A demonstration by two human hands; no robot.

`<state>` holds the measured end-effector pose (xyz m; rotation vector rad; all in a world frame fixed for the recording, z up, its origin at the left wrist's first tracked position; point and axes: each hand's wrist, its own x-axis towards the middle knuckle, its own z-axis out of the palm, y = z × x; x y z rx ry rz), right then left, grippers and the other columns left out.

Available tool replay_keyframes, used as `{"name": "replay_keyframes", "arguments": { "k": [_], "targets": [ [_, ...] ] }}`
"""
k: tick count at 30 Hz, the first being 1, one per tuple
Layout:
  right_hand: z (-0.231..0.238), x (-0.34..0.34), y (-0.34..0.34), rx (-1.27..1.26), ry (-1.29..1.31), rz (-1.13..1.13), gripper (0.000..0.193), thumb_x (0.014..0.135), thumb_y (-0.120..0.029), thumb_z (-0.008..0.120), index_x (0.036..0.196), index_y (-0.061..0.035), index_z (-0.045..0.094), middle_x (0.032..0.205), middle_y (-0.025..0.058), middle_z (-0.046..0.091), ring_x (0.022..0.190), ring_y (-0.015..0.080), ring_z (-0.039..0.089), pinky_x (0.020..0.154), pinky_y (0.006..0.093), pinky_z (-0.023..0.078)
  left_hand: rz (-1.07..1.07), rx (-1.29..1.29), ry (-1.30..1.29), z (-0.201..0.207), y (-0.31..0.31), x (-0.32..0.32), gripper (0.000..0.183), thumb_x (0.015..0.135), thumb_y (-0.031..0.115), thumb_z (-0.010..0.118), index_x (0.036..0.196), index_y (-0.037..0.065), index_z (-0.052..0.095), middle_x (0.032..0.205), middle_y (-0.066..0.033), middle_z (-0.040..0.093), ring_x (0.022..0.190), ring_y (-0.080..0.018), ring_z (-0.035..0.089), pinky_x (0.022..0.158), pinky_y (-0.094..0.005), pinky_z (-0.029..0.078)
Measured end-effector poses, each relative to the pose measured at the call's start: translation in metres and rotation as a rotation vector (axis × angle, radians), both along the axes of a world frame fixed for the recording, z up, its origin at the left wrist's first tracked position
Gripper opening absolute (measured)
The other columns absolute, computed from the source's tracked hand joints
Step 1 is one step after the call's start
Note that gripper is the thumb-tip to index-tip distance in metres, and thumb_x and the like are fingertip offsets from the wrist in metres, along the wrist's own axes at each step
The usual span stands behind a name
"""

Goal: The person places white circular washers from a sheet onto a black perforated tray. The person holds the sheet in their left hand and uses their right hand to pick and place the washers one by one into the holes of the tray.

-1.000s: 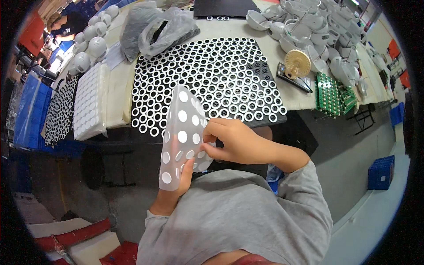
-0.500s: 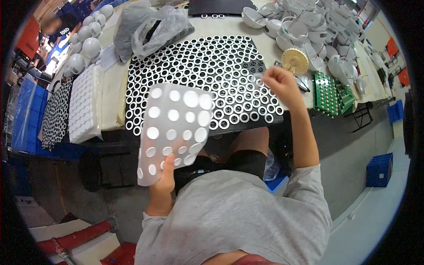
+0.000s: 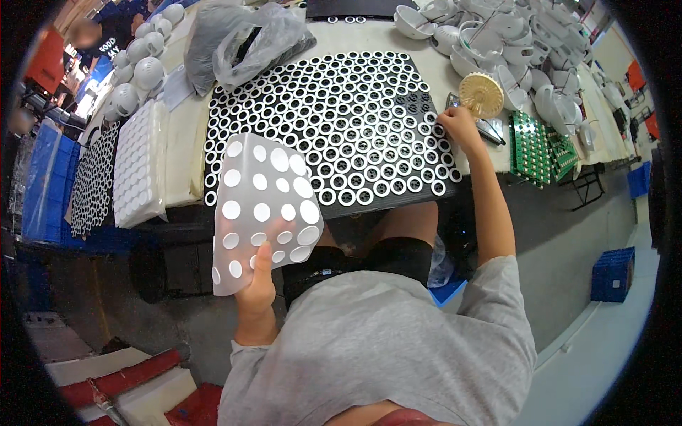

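Note:
My left hand (image 3: 258, 287) grips the lower edge of a bent translucent sheet (image 3: 245, 202), its thumb on the front. White round stickers of several sizes are spread over the sheet. My right hand (image 3: 460, 126) is at the right side of a black board (image 3: 348, 209), fingers pinched together and down at the rings there; whatever is between the fingertips is too small to tell. Rows of white rings with dark centres (image 3: 366, 195) cover most of the board. Near its upper right, left of my right hand, several dark round pieces (image 3: 412, 104) show no white ring.
Beyond my right hand stand a cream ribbed disc (image 3: 481, 96) and green circuit boards (image 3: 529, 149). White shells (image 3: 490, 42) are heaped at the back right. Plastic bags (image 3: 259, 50) lie behind the board. A white padded tray (image 3: 138, 167) sits left. Another person (image 3: 106, 42) is far left.
My right hand has moved slightly right and down onto the board's right side. The sheet in my left hand has shifted a little left.

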<state>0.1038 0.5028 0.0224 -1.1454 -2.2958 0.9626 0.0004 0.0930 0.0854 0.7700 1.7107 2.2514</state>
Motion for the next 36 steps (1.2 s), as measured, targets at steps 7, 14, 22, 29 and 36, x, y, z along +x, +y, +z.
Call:
{"name": "replay_keyframes", "arguments": {
  "k": [7, 14, 22, 29, 36],
  "targets": [
    [0.0, -0.004, 0.0, 0.071, -0.063, -0.053, 0.029, 0.068, -0.022, 0.057, 0.065, 0.0075, 0.058, 0.057, 0.0177, 0.056, 0.053, 0.0236, 0.056, 0.054, 0.0354, 0.043, 0.03, -0.083, 0.074, -0.013, -0.007, -0.006, 0.035, 0.083, 0.0, 0.05, 0.116, -0.004, 0.041, 0.104, -0.0094, 0.053, 0.093, -0.0149, 0.051, 0.082, -0.0257, 0.039],
    [0.008, -0.007, -0.024, 0.281, -0.021, -0.07, 0.027, 0.072, -0.024, 0.058, 0.077, 0.0022, 0.059, 0.072, 0.0194, 0.06, 0.068, 0.0325, 0.059, 0.064, 0.0373, 0.045, 0.035, -0.051, 0.111, -0.01, -0.005, -0.004, 0.035, 0.083, -0.001, 0.049, 0.116, -0.005, 0.041, 0.106, -0.0096, 0.053, 0.094, -0.0153, 0.051, 0.083, -0.0255, 0.039],
    [0.009, -0.015, -0.041, 0.343, -0.063, 0.009, 0.022, 0.076, -0.022, 0.058, 0.081, -0.0013, 0.062, 0.082, 0.0147, 0.059, 0.076, 0.0298, 0.057, 0.069, 0.0372, 0.044, 0.014, -0.047, 0.111, -0.012, -0.007, -0.005, 0.042, 0.083, -0.002, 0.048, 0.123, -0.004, 0.033, 0.107, -0.0106, 0.053, 0.095, -0.016, 0.051, 0.083, -0.0261, 0.039],
    [0.018, -0.012, -0.053, 0.297, 0.241, -0.001, 0.024, 0.08, -0.022, 0.057, 0.081, 0.0015, 0.062, 0.077, 0.0129, 0.059, 0.07, 0.0236, 0.056, 0.065, 0.0314, 0.043, -0.011, -0.006, 0.051, 0.003, 0.005, 0.004, 0.038, 0.083, -0.001, 0.048, 0.12, -0.005, 0.037, 0.102, -0.0112, 0.056, 0.092, -0.0159, 0.053, 0.082, -0.0253, 0.04],
    [0.089, -0.006, -0.204, 0.293, 0.497, 0.785, 0.02, 0.069, -0.015, 0.068, 0.077, -0.0044, 0.052, 0.073, 0.0096, 0.051, 0.065, 0.0254, 0.052, 0.058, 0.0327, 0.043, -0.14, -0.198, 0.201, 0.0, 0.009, 0.009, 0.034, 0.085, 0.004, 0.047, 0.117, -0.004, 0.04, 0.1, -0.0112, 0.056, 0.092, -0.0173, 0.052, 0.08, -0.0264, 0.04]
  ]
}}
